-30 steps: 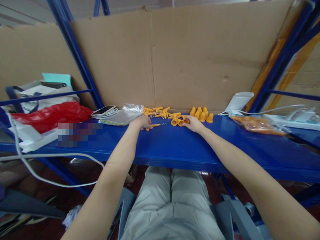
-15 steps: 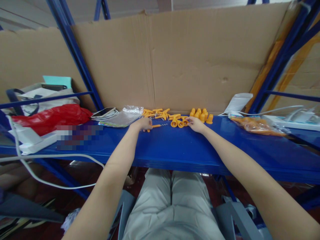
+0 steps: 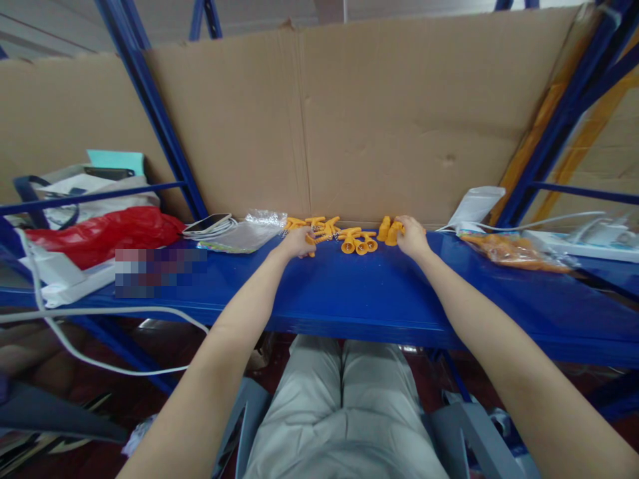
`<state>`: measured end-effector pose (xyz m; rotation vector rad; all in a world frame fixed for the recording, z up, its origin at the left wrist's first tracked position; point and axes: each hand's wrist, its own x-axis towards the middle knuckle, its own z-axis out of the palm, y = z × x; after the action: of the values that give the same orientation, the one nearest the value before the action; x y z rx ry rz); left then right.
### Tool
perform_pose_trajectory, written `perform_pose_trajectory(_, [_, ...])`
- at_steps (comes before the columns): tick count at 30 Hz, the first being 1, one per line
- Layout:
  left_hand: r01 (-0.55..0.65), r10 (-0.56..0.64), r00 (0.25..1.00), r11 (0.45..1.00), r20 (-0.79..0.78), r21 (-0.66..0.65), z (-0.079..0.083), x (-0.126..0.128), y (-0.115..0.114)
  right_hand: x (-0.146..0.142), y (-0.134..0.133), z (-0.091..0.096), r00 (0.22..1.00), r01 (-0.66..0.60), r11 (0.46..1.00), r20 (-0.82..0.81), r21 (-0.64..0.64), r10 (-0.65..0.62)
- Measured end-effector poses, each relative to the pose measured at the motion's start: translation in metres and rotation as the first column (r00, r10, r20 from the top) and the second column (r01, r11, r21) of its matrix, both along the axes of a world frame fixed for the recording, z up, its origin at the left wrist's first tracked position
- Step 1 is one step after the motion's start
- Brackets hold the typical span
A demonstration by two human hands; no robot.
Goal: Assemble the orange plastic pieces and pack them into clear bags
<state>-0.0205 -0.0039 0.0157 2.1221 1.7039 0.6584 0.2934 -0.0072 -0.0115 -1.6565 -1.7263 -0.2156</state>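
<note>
Small orange plastic parts lie along the back of a blue shelf: a heap of T-shaped pieces, three flared pieces and a cluster of upright cone caps. My left hand rests on the shelf with fingers curled over an orange ridged rod at the edge of the T-shaped heap. Over the cone caps sits my right hand, fingers bent down around them; what it holds is hidden.
A cardboard sheet backs the shelf. Left of the parts lie a clear plastic bag, a phone with a white cable, and a red bag. At the right are a white pouch and a bag of orange parts.
My right hand moved right and back, from the flared pieces to the cone caps. My left hand slid forward toward the T-shaped heap, over the ridged rod.
</note>
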Motion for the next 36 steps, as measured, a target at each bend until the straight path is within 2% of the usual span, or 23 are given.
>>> perform_pose_trajectory(4, [0.033, -0.03, 0.999, 0.996, -0.044, 0.085, -0.005, 0.0, 0.007, -0.002, -0.001, -0.006, 0.999, 0.043, 0.984, 0.031, -0.172, -0.038])
perform_pose_trajectory(6, [0.043, -0.036, 0.997, 0.992, -0.061, 0.118, -0.006, -0.001, 0.008, -0.002, 0.0, -0.008, 0.999, 0.032, 0.978, 0.027, -0.208, -0.027])
perform_pose_trajectory(12, [0.08, -0.065, 0.994, 0.983, -0.09, 0.167, -0.006, -0.001, 0.008, -0.002, -0.001, -0.005, 0.999, 0.006, 0.992, -0.034, -0.124, -0.011])
perform_pose_trajectory(17, [0.085, -0.065, 0.991, 0.981, -0.119, 0.173, -0.006, 0.0, 0.007, -0.009, -0.009, 0.005, 0.998, 0.063, 0.988, 0.002, -0.14, -0.064])
perform_pose_trajectory(20, [0.092, -0.068, 0.99, 0.975, -0.12, 0.204, -0.004, 0.001, 0.005, -0.012, -0.012, 0.008, 0.998, 0.054, 0.989, -0.006, -0.139, -0.055])
perform_pose_trajectory(25, [0.088, -0.058, 0.992, 0.951, -0.107, 0.295, -0.001, 0.002, 0.003, -0.012, -0.01, 0.009, 0.998, 0.052, 0.992, -0.018, -0.112, -0.054])
perform_pose_trajectory(29, [0.086, -0.056, 0.993, 0.945, -0.104, 0.315, -0.002, 0.002, 0.002, -0.01, -0.006, 0.005, 0.999, 0.037, 0.997, -0.028, -0.072, -0.039])
perform_pose_trajectory(32, [0.081, -0.047, 0.992, 0.945, -0.114, 0.317, -0.001, 0.003, 0.001, -0.01, -0.005, 0.002, 0.998, 0.043, 0.993, -0.033, -0.113, -0.047])
perform_pose_trajectory(36, [0.085, -0.063, 0.995, 0.947, -0.081, 0.311, 0.0, 0.004, -0.001, -0.012, -0.009, 0.002, 0.997, 0.073, 0.963, 0.013, -0.26, -0.072])
